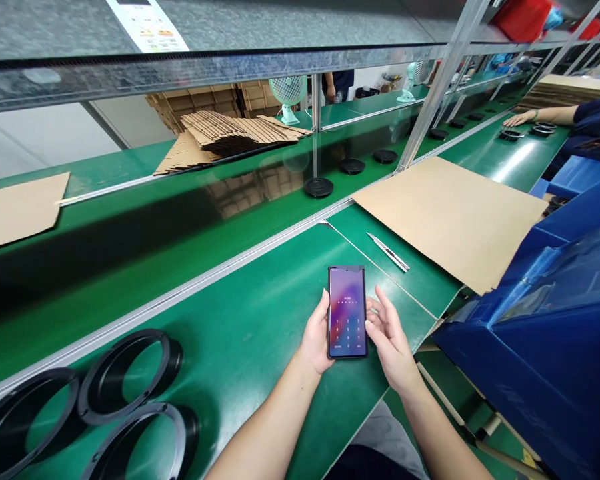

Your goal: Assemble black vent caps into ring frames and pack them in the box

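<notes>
Two hands work low over a green bench (240, 333). The left hand (316, 340) clasps one lit phone (347, 311) by its left edge, while the right hand (390, 340), fingers loose, holds nothing beside its right edge. One cutter (387, 252) lies beyond, and three black rings (173, 353) sit far left.

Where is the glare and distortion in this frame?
Head view: light glare streaks the green bench far right; the dark conveyor mirrors the cardboard stack; black rings lower left look lens-stretched; phone in the left hand is sharp, keypad digits faint.
</notes>
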Available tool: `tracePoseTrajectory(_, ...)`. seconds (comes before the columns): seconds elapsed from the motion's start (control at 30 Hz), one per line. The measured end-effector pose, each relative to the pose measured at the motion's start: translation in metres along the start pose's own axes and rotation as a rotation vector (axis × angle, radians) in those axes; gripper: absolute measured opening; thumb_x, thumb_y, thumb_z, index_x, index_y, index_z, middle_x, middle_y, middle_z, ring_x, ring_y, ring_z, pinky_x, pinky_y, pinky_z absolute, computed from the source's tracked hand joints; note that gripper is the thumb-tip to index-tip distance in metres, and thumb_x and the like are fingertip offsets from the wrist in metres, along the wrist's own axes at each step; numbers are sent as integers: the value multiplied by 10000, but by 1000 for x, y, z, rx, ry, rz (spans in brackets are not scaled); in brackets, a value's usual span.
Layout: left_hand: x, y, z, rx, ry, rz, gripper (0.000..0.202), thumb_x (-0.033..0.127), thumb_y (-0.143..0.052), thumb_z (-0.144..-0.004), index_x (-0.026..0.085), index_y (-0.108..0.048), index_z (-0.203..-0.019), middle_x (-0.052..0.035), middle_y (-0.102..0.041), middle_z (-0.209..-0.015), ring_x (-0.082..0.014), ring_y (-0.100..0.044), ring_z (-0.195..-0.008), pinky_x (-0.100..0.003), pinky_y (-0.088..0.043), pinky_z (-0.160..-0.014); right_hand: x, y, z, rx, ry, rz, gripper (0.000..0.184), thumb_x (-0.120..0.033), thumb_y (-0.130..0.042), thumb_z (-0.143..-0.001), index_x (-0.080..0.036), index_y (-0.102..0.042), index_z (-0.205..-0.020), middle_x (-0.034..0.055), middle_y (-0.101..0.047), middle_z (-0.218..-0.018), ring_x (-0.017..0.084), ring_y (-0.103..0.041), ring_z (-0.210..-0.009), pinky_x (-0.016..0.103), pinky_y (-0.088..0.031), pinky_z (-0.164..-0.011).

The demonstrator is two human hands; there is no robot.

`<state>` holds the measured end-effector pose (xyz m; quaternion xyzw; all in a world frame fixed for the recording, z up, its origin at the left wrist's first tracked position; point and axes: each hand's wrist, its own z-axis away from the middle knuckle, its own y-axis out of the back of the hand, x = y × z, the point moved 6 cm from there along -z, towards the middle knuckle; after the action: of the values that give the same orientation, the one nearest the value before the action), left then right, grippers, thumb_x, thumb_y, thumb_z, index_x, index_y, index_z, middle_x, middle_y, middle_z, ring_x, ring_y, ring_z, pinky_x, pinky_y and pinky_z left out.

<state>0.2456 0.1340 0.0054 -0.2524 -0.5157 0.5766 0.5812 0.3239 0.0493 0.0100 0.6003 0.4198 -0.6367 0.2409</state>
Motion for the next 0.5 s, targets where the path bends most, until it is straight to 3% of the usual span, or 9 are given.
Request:
tracePoseTrajectory(0.2,0,1,1,-41,-6,25,636,606,-399,-991,55,-653,-1180,-171,-714,-1089,-277,-689,-999,-382,-496,-985,7,5,1,74,-84,-58,570,-457,-605,-991,-338,-393,-1506,65,-533,-1409,245,-512,-1299,400,-467,-1081)
tracePoseTrajectory(0.33,1,-3,1,-86,-18,37,660,595,-334,-1010,44,-651,-1187,-181,-703,-1129,-292,-666,-1072,-395,-474,-1018,7,5,2,86,-107,-82,530,-469,-621,-976,-331,-470,-1465,64,-552,-1400,275,-507,-1308,430,-477,-1075)
tracePoseTrajectory(0.5,2,-7,2,-122,-13,-10,743,609,-260,-1015,-1,-631,-1223,-215,-692,-1139,-302,-653,-1102,-398,-445,-1048,7,4,3,53,-106,-35,582,-441,-661,-951,-310,-443,-1474,58,-524,-1429,267,-478,-1336,436,-407,-1139)
